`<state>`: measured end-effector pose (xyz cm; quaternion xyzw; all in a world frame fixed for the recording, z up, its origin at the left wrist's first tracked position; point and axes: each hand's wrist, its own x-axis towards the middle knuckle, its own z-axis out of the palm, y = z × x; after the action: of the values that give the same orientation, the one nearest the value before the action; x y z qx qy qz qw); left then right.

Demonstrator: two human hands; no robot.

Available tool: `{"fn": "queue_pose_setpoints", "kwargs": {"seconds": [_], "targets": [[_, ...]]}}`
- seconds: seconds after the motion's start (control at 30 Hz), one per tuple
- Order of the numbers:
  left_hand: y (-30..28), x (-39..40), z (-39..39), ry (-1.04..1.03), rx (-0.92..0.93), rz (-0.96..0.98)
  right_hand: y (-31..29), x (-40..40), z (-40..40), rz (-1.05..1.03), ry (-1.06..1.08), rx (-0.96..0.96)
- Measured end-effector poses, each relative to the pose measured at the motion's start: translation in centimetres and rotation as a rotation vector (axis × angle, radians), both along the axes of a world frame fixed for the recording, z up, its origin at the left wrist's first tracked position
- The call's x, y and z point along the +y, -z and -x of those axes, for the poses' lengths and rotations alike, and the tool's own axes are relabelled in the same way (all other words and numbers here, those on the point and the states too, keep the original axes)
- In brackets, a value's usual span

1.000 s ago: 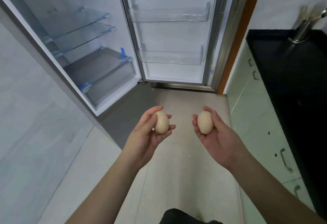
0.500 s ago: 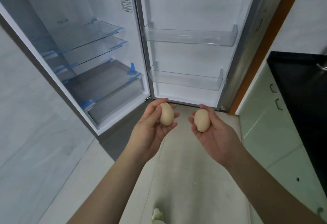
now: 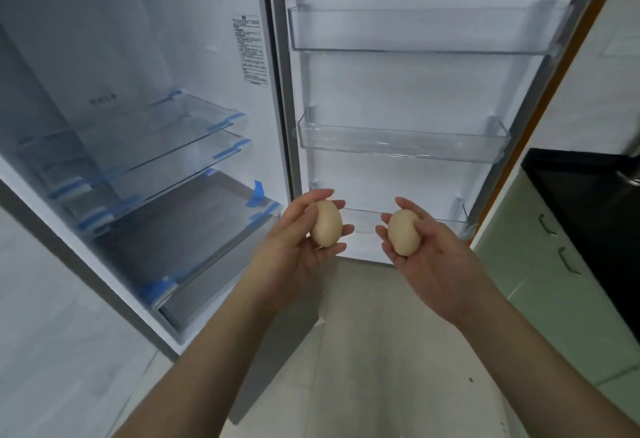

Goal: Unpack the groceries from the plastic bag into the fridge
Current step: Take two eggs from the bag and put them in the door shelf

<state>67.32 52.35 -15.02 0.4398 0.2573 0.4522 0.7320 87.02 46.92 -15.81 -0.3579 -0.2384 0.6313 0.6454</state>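
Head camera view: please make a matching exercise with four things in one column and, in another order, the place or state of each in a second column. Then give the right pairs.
Things:
1. left hand
2. fridge door
3. countertop
4. cabinet handles

Place or state:
A. black, at the right edge of the view
B. on the green cabinet fronts
C. holds an egg
D. swung open, its clear bins hold nothing

Pairs: 1-C, 2-D, 3-A, 4-B
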Motion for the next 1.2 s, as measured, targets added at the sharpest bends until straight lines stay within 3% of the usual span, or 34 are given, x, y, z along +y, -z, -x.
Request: {"fn": "queue_pose_setpoints", "kwargs": {"seconds": [0.3,0.5,0.77,0.9,1.07,1.2], "targets": [[-2.5,8.3,-4.1,-0.049,0.092,-0.076,-3.3,8.5,-6.3,-0.042,0.141,-0.229],[-3.6,13.5,-7.2,-0.018,0.109,-0.088,-5.2,14.0,-11.3,-0.047,0.122,-0.212],[-5.9,19.9,-11.3,0.077,0.438,-0.398,-6.9,18.6,-14.7,-0.032,0.068,-0.343],[-6.8,22.0,-12.2,0.047,0.619,-0.503,-6.8,20.4,-16.2,-0.075,-0.009,-0.608],[-6.9,25.0,-12.9,-0.026,0.872,-0.690,-6.4,22.8,-16.2,-0.087,0.077,-1.218],[-6.4,27.2,-13.4,0.031,1.035,-0.809,-5.7,24.6,-15.6,-0.061,0.068,-1.433]]}}
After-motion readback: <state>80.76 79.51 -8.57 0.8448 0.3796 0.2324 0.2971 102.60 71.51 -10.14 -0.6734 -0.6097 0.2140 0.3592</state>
